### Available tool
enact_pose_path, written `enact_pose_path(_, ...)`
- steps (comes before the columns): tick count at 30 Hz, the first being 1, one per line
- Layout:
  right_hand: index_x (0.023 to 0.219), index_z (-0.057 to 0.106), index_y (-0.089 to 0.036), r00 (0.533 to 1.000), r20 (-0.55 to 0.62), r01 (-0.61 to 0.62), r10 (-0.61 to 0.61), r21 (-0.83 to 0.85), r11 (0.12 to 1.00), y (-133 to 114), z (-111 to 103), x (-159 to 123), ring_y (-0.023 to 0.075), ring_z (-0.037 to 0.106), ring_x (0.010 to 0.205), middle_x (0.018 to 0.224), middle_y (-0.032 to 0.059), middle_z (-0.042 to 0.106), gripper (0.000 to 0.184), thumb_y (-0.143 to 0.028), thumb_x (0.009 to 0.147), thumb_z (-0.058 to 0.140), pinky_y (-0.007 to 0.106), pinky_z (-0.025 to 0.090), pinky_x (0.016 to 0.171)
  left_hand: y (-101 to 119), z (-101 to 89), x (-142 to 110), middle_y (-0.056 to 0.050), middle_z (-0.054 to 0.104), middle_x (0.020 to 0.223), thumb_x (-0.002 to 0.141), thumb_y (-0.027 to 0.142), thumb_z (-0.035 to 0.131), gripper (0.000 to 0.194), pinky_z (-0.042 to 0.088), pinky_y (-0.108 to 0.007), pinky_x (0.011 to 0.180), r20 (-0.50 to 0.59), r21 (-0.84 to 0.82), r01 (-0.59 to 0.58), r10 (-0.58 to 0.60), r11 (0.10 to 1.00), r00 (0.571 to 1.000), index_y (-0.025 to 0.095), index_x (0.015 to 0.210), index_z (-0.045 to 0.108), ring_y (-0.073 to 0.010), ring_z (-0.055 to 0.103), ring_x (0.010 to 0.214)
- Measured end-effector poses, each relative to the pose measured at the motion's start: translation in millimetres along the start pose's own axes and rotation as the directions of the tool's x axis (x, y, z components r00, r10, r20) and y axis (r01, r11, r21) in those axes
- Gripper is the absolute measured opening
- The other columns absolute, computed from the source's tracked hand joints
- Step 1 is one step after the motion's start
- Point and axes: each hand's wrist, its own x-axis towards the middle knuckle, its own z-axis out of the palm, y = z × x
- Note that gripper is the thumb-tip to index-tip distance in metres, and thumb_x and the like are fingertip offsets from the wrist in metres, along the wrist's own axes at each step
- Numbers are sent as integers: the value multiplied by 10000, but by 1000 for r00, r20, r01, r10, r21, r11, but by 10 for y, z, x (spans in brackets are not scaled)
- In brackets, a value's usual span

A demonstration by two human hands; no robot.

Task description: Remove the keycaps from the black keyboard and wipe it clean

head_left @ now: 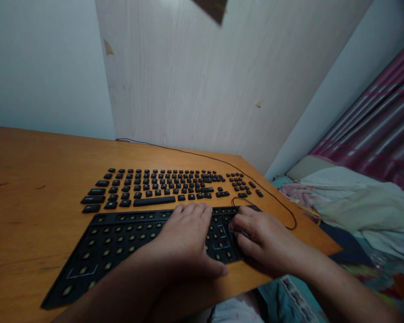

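A black keyboard base (117, 251), stripped of its keycaps, lies at a slant near the table's front edge, its yellowish key stems showing. Across its middle rests my left hand (185, 237), palm down, fingers stretched forward and thumb out to the side. My right hand (259, 235) is at the right end of the base, fingers curled together and touching it. Something small and pale shows at those fingertips, too hidden to name. Just behind the base, loose black keycaps (155, 184) are laid out in keyboard order, with a long space bar (155, 201) in front.
The orange-brown wooden table (37, 170) meets a pale panel (195, 89) at the back. A thin black cable (202, 155) curves over the tabletop to the right. Beyond the right edge are rumpled bedding (363, 202) and a purple curtain (373, 121).
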Motion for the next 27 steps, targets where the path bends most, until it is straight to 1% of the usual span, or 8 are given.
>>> enact_pose_path(5, 870, 600, -205, 1000, -9, -7, 7, 32, 999, -6, 36, -157, 159, 526, 761, 858, 24, 539, 99, -146, 837, 527, 278, 381, 669, 2, -3, 17, -170, 401, 1490, 556, 787, 590, 1103, 232, -468, 1127, 3, 2, -6, 6, 1000, 1000, 132, 1422, 395, -367, 353, 1354)
enact_pose_path(9, 883, 599, -207, 996, -70, -40, 46, 87, 995, 23, 101, -306, 169, 532, 780, 852, 27, 538, 119, -134, 852, 511, 289, 391, 680, 14, -12, 18, -179, 380, 1505, 556, 775, 594, 1107, 231, -477, 1127, 14, 7, 7, -7, 1000, 1000, 123, 1427, 388, -375, 345, 1361)
enact_pose_path(12, 898, 593, -206, 992, -115, -38, 52, 123, 992, 11, 160, -359, 171, 532, 782, 861, 32, 536, 125, -138, 867, 494, 291, 394, 672, 14, 0, 13, -178, 383, 1505, 549, 775, 598, 1117, 243, -473, 1123, 8, 8, 4, -4, 1000, 1000, 122, 1431, 384, -374, 348, 1361)
enact_pose_path(16, 919, 590, -210, 989, -137, -39, 55, 121, 992, -26, 221, -323, 173, 524, 765, 853, 30, 528, 125, -161, 883, 481, 292, 393, 659, 7, 19, 2, -170, 379, 1510, 546, 777, 597, 1112, 243, -464, 1125, -3, 14, 2, -2, 1000, 1000, 138, 1431, 384, -367, 351, 1364)
enact_pose_path(20, 927, 587, -210, 982, -162, -83, 96, 86, 993, -41, 227, -245, 172, 529, 765, 869, 31, 533, 128, -151, 873, 487, 298, 400, 682, 4, 18, -1, -181, 391, 1500, 551, 778, 596, 1115, 246, -461, 1124, -7, 16, 0, 0, 1000, 1000, 122, 1428, 387, -366, 359, 1359)
enact_pose_path(25, 911, 586, -210, 994, -97, -46, 53, 71, 996, -79, 196, -199, 169, 534, 758, 851, 27, 535, 119, -146, 854, 504, 286, 392, 666, 2, 16, 1, -176, 386, 1504, 558, 756, 603, 1093, 247, -467, 1124, -11, 8, -10, 10, 1000, 1000, 128, 1426, 389, -366, 351, 1364)
enact_pose_path(27, 916, 587, -209, 992, -101, -69, 76, 71, 995, -67, 185, -185, 170, 536, 761, 857, 29, 541, 121, -149, 852, 504, 287, 396, 674, 0, 20, 0, -180, 378, 1508, 560, 762, 597, 1095, 247, -474, 1122, -10, 4, -10, 10, 1000, 1000, 125, 1425, 389, -371, 347, 1365)
